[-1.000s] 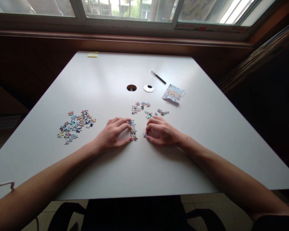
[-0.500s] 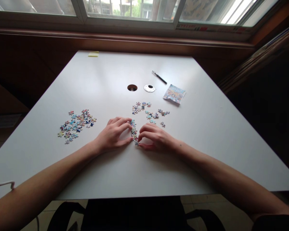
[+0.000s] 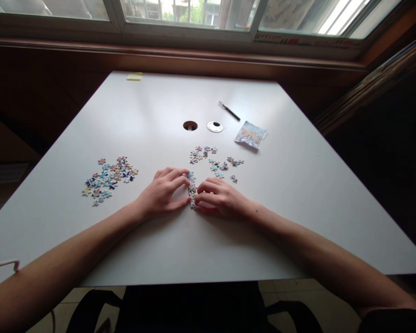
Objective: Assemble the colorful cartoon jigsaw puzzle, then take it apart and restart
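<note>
A narrow strip of joined jigsaw pieces (image 3: pixel 192 186) lies on the table between my two hands, running away from me. My left hand (image 3: pixel 169 190) rests along its left side, fingers curved, fingertips and thumb against the edge. From the right, my right hand (image 3: pixel 222 198) has its bent fingers and thumb at the near end of the strip, on a jigsaw piece (image 3: pixel 193 205) there. Its fingers partly cover that end, so how the piece fits cannot be made out. Just beyond my right hand lie several loose jigsaw pieces (image 3: pixel 219 167).
A larger pile of jigsaw pieces (image 3: pixel 113 175) lies to the left on the white table (image 3: pixel 159 254). Farther back are a round cable hole (image 3: pixel 190 126), its metal cover (image 3: pixel 215 126), a pen (image 3: pixel 229 111) and a creased picture sheet (image 3: pixel 251 135). A yellow sticky note (image 3: pixel 134 77) marks the far edge.
My right hand has shifted slightly left, bringing the piece at the near end in against the strip. My left hand has stayed in place.
</note>
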A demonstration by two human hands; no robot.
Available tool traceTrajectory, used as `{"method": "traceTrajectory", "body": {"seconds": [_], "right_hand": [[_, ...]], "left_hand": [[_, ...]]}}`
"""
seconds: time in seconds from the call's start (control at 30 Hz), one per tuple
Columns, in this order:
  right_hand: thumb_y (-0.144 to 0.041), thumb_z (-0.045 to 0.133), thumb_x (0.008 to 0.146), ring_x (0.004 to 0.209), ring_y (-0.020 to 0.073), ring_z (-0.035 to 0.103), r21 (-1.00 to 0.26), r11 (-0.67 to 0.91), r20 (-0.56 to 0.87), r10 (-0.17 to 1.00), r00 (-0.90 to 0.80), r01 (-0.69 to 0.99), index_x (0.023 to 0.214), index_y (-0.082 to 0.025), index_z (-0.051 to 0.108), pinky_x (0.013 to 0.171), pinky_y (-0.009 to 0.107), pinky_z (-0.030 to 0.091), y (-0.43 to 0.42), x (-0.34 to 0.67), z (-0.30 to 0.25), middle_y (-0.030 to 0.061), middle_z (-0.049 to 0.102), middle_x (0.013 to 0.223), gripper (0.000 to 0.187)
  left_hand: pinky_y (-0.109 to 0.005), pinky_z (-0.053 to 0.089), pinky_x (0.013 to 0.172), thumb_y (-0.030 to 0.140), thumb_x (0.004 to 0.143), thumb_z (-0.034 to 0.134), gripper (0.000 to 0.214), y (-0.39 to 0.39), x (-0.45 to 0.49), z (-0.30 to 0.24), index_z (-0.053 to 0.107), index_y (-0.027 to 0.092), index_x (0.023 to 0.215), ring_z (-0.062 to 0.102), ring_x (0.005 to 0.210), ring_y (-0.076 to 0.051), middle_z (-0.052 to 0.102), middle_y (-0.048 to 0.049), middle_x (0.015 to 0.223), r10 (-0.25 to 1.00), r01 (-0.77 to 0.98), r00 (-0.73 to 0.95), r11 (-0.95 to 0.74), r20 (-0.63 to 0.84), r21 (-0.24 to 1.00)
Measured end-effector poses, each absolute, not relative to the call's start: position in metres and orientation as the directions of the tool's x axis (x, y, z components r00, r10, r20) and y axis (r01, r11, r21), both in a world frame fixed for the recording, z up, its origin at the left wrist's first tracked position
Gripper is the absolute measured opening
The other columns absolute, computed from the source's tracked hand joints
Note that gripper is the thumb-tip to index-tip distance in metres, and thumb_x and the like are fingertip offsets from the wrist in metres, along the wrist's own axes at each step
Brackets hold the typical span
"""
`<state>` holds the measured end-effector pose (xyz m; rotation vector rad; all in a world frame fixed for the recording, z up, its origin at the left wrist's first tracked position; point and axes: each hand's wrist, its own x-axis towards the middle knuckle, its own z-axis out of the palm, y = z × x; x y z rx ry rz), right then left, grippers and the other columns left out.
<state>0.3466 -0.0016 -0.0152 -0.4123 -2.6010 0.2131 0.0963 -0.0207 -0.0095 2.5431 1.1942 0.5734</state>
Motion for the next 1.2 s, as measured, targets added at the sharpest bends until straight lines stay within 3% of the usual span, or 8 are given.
{"method": "traceTrajectory", "body": {"seconds": [0.2, 0.33, 0.57, 0.7, 0.83, 0.97, 1.2], "right_hand": [[-0.028, 0.054, 0.101, 0.079, 0.0171, 0.05, -0.029, 0.962, 0.426, 0.257, -0.867, 0.271, 0.095, -0.021, 0.064, 0.074, 0.033, 0.041, -0.006, 0.346, -0.008, 0.0052, 0.066, 0.092, 0.013], [-0.026, 0.05, 0.102, 0.069, 0.0162, 0.044, 0.072, 0.944, 0.408, 0.266, -0.873, 0.321, 0.087, -0.021, 0.062, 0.068, 0.034, 0.034, -0.011, 0.344, -0.002, 0.0015, 0.062, 0.075, 0.02], [-0.025, 0.048, 0.102, 0.062, 0.0146, 0.042, 0.076, 0.944, 0.38, 0.27, -0.885, 0.321, 0.077, -0.02, 0.058, 0.065, 0.034, 0.029, -0.017, 0.341, -0.003, -0.0011, 0.057, 0.061, 0.028], [-0.026, 0.053, 0.099, 0.059, 0.0129, 0.046, -0.046, 0.954, 0.429, 0.288, -0.856, 0.297, 0.08, -0.021, 0.063, 0.065, 0.032, 0.032, -0.006, 0.348, -0.009, -0.0024, 0.059, 0.06, 0.022], [-0.022, 0.057, 0.094, 0.053, 0.0101, 0.047, -0.323, 0.82, 0.586, 0.565, -0.581, 0.472, 0.081, -0.02, 0.066, 0.066, 0.028, 0.039, 0.013, 0.363, -0.015, -0.0044, 0.056, 0.056, 0.016], [-0.024, 0.06, 0.091, 0.048, 0.0091, 0.042, -0.584, 0.618, 0.545, 0.779, -0.311, 0.526, 0.076, -0.019, 0.067, 0.058, 0.026, 0.038, 0.021, 0.372, -0.016, -0.0057, 0.048, 0.052, 0.017], [-0.028, 0.062, 0.088, 0.05, 0.009, 0.039, -0.712, 0.521, 0.457, 0.853, -0.253, 0.471, 0.075, -0.017, 0.068, 0.054, 0.026, 0.036, 0.017, 0.371, -0.016, -0.0043, 0.049, 0.054, 0.018]], "left_hand": [[-0.045, 0.035, 0.108, 0.043, 0.094, 0.06, 0.025, -0.02, 0.096, -0.009, 0.062, 0.025, 0.111, 0.051, 0.128, -0.027, 0.057, -0.0071, 0.142, 0.777, 0.67, 0.583, -0.626, 0.24, 0.4], [-0.045, 0.035, 0.108, 0.041, 0.093, 0.059, 0.024, -0.021, 0.097, -0.009, 0.061, 0.025, 0.112, 0.051, 0.127, -0.028, 0.057, -0.0074, 0.143, 0.775, 0.673, 0.586, -0.629, 0.237, 0.39], [-0.048, 0.035, 0.106, 0.052, 0.087, 0.065, 0.039, -0.021, 0.097, -0.01, 0.059, 0.024, 0.114, 0.048, 0.129, -0.032, 0.054, -0.0103, 0.145, 0.762, 0.679, 0.612, -0.644, 0.213, 0.354], [-0.048, 0.035, 0.107, 0.053, 0.087, 0.065, 0.041, -0.021, 0.097, -0.01, 0.059, 0.024, 0.114, 0.048, 0.13, -0.032, 0.053, -0.0096, 0.146, 0.77, 0.685, 0.605, -0.633, 0.203, 0.361], [-0.048, 0.036, 0.108, 0.05, 0.088, 0.065, 0.043, -0.021, 0.097, -0.008, 0.058, 0.024, 0.121, 0.048, 0.131, -0.032, 0.052, -0.0101, 0.148, 0.774, 0.681, 0.601, -0.627, 0.201, 0.378], [-0.048, 0.036, 0.11, 0.042, 0.089, 0.064, 0.038, -0.021, 0.097, -0.007, 0.059, 0.023, 0.121, 0.049, 0.131, -0.031, 0.052, -0.0102, 0.149, 0.775, 0.68, 0.595, -0.626, 0.213, 0.382], [-0.047, 0.037, 0.111, 0.039, 0.09, 0.062, 0.035, -0.021, 0.096, -0.007, 0.059, 0.023, 0.121, 0.05, 0.132, -0.03, 0.055, -0.0098, 0.146, 0.777, 0.679, 0.589, -0.624, 0.221, 0.387]]}}
